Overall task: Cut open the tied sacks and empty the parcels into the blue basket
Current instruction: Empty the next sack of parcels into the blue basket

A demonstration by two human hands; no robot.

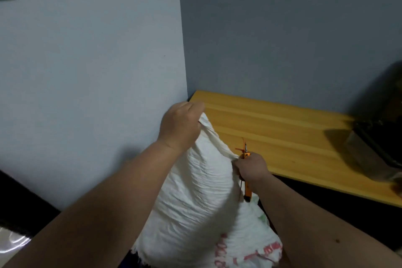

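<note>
A white woven sack (200, 198) with red print near its bottom stands upright in front of me, bulging and wrinkled. My left hand (180, 124) is closed on its upper corner and holds it up. My right hand (250, 167) grips orange-handled scissors (247, 178) at the sack's bunched neck, where an orange-red tie (240, 148) sticks out by the blades. The blue basket is not in view.
A yellow wooden tabletop (282, 137) runs along the grey wall behind the sack. A dark bag or box (374, 141) sits at its right end. A pale wall (87, 72) stands close on the left, and clear plastic (13, 241) shows at lower left.
</note>
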